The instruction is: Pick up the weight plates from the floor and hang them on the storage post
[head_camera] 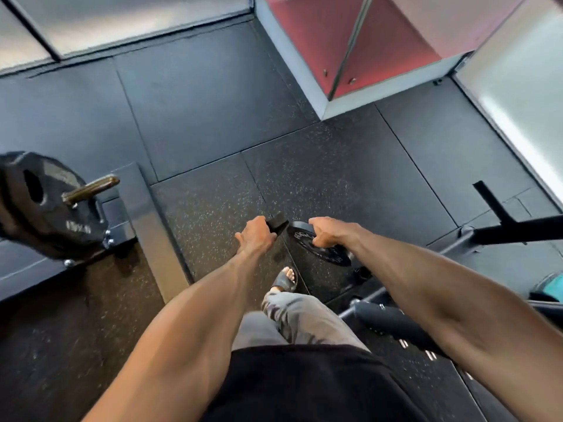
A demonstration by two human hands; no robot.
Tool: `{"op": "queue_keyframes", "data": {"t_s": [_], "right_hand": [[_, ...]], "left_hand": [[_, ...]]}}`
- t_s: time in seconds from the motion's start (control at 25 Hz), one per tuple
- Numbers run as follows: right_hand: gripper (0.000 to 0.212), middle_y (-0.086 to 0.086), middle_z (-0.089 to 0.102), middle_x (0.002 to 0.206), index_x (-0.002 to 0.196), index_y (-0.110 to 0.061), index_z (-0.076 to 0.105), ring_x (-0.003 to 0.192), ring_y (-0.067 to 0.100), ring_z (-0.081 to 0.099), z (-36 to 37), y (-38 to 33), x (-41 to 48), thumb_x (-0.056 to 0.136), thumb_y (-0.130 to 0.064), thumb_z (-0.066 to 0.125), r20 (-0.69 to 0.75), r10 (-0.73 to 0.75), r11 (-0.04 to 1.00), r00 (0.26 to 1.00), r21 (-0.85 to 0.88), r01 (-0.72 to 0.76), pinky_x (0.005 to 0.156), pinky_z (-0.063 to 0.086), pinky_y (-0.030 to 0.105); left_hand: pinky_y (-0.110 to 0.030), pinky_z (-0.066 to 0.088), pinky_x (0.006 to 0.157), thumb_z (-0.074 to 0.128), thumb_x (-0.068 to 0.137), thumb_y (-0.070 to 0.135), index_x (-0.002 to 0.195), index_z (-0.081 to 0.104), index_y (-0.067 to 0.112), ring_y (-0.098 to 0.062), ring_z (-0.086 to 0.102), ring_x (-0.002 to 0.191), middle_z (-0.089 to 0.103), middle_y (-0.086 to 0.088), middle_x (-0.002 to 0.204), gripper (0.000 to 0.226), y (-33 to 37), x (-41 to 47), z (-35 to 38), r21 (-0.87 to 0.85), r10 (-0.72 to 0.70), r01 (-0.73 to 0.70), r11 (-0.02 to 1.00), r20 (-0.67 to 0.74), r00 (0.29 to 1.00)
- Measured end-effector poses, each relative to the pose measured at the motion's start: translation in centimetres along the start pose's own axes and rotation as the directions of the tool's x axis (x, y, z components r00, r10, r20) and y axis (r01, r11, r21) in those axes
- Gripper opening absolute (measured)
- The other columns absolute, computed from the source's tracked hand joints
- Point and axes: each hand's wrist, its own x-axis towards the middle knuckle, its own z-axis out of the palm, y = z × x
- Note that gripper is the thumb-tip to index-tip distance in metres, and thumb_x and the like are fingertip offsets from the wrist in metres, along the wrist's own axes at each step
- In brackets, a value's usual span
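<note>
Head view: the left hand [256, 236] has its fingers curled round a small dark plate [278, 224]. The right hand [330, 231] grips the rim of a round black plate [320, 248]. Both plates are above the floor [213, 117]. At the left, the storage post [91, 187] carries a large plate [45, 208].

Gym, speckled rubber floor tiles [213, 208], weight plate [45, 208] on storage post [91, 187]
</note>
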Motion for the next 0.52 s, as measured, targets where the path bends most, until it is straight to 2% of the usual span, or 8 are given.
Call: {"op": "queue_keyframes", "data": {"t_s": [0.16, 0.28, 0.36, 0.44, 0.52], "right_hand": [[0.056, 0.004, 0.059, 0.132, 0.13, -0.025, 0.049, 0.117, 0.031, 0.06, -8.0, 2.4, 4.1, 0.074, -0.027, 0.051, -0.031, 0.088, 0.986, 0.996, 0.141, -0.083, 0.098, 0.051, 0.047], [0.058, 0.003, 0.055, 0.14, 0.144, -0.024, 0.042, 0.121, 0.029, 0.058, -13.7, 4.2, 5.7, 0.087, -0.018, 0.051, -0.038, 0.123, 0.966, 0.992, 0.234, -0.111, 0.1, 0.048, 0.042], [0.056, 0.004, 0.057, 0.135, 0.145, -0.019, 0.042, 0.119, 0.028, 0.057, -17.7, 6.0, 7.3, 0.09, -0.013, 0.05, -0.04, 0.149, 0.95, 0.988, 0.284, -0.132, 0.094, 0.046, 0.035], [0.058, 0.008, 0.056, 0.133, 0.147, -0.013, 0.041, 0.121, 0.028, 0.055, -21.4, 7.6, 8.6, 0.089, -0.011, 0.051, -0.024, 0.212, 0.914, 0.977, 0.359, -0.19, 0.094, 0.045, 0.035], [0.057, 0.011, 0.053, 0.143, 0.145, -0.011, 0.043, 0.129, 0.028, 0.053, -25.1, 9.4, 9.7, 0.089, -0.01, 0.051, -0.01, 0.292, 0.862, 0.956, 0.436, -0.259, 0.097, 0.044, 0.036]], "left_hand": [[-0.049, 0.039, 0.101, 0.066, 0.089, 0.023, 0.108, 0.062, 0.013, -0.033, 0.063, 0.104, 0.068, -0.01, 0.107, 0.023, 7.8, 7.9, -4.5, 0.042, 0.108, -0.109, 0.993, 0.039, 0.993], [-0.049, 0.045, 0.099, 0.067, 0.084, 0.024, 0.105, 0.064, 0.013, -0.034, 0.064, 0.102, 0.068, -0.01, 0.106, 0.024, 14.2, 13.4, -8.5, 0.124, 0.196, -0.212, 0.969, 0.126, 0.972], [-0.049, 0.05, 0.093, 0.069, 0.076, 0.027, 0.091, 0.063, 0.019, -0.035, 0.064, 0.1, 0.068, -0.009, 0.102, 0.018, 19.1, 18.4, -10.9, 0.205, 0.254, -0.307, 0.929, 0.249, 0.935], [-0.05, 0.053, 0.088, 0.068, 0.067, 0.032, 0.076, 0.055, 0.025, -0.036, 0.064, 0.099, 0.066, -0.005, 0.096, 0.017, 24.1, 23.4, -12.6, 0.278, 0.308, -0.412, 0.868, 0.351, 0.884], [-0.05, 0.051, 0.091, 0.069, 0.066, 0.034, 0.076, 0.055, 0.028, -0.034, 0.062, 0.102, 0.066, -0.002, 0.097, 0.018, 30.3, 26.7, -14.5, 0.346, 0.358, -0.517, 0.783, 0.43, 0.829]]}}
